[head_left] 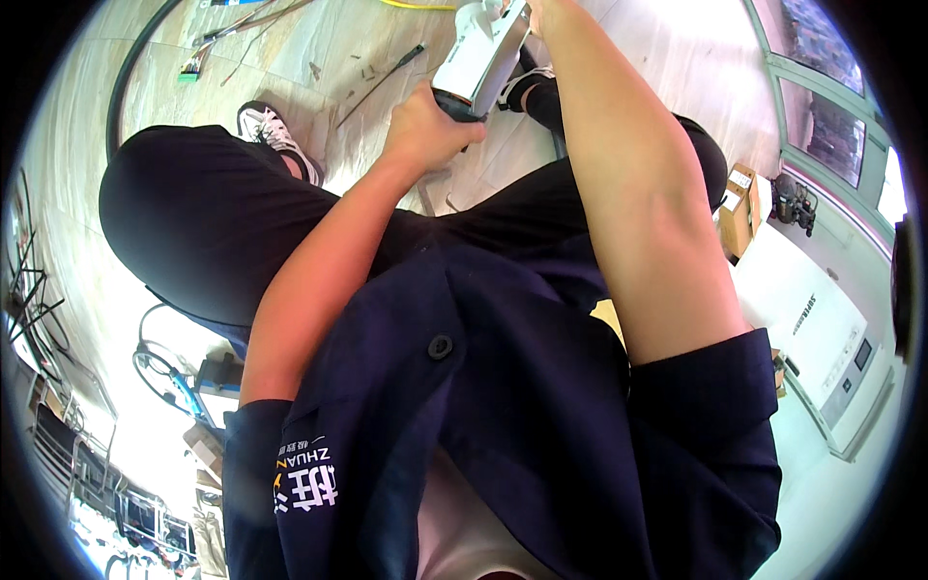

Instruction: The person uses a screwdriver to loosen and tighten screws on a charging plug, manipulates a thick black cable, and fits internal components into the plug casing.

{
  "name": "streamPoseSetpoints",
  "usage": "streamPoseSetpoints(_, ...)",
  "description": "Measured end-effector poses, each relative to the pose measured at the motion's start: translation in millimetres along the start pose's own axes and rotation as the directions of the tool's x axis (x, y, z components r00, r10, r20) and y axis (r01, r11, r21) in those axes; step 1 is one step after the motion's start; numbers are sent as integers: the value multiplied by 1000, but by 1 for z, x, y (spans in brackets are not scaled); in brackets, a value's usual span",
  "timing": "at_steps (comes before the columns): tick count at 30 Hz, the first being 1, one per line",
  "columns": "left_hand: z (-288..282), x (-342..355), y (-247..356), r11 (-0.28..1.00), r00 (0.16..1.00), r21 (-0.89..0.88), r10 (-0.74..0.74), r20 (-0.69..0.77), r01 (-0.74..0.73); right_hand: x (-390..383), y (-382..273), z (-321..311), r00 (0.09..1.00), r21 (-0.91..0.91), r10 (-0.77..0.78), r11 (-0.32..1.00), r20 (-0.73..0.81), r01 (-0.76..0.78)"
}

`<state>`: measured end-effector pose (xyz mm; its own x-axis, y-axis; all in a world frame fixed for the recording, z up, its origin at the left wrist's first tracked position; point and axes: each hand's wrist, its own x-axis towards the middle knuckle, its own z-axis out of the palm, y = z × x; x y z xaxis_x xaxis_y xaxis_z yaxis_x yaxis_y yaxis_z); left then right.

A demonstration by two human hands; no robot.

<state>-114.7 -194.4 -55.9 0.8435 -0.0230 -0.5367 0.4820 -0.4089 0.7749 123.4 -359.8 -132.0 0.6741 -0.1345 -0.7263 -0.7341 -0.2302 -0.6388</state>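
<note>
A white boxy device [476,60] with a black end is held out ahead of me, above the floor between my legs. My left hand [425,130] is closed around its near, black end, the thumb lying along the underside. Beside its far right edge is my right hand [547,15], close against the casing. The top of the picture cuts that hand off and hides most of its fingers. A pale rounded part [474,15] shows at the device's far end.
A thin dark rod [382,85] lies on the tiled floor among small scraps. Wires with a green connector [189,72] lie farther left, near a thick black hose [124,82]. At my right are a cardboard box [739,211] and a large white cabinet [804,324].
</note>
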Motion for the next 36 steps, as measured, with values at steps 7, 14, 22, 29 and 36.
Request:
streamPoseSetpoints(7, -1, -1, -9, 1000, 1000, 4, 14, 12, -14, -2, 8, 4, 999, -38, 14, 999, -29, -15)
streamPoseSetpoints(14, 9, 7, -25, 999, 999, 5, -39, 2, 39, 33, 17, 7, 999, -58, 35, 998, 28, -33)
streamPoseSetpoints(22, 9, 11, -53, 984, 999, -177, 33, -2, -33, -3, 13, 31, 998, -117, 56, 991, -22, -58)
streamPoseSetpoints(29, 14, -4, -9, 991, 998, 125, -47, -32, 51, 27, 14, -2, 985, -274, 127, 957, 119, -91)
streamPoseSetpoints(36, 17, 19, -41, 997, 1000, -82, 15, 8, -15, 4, 14, 25, 1000, -20, -28, 999, 12, 28)
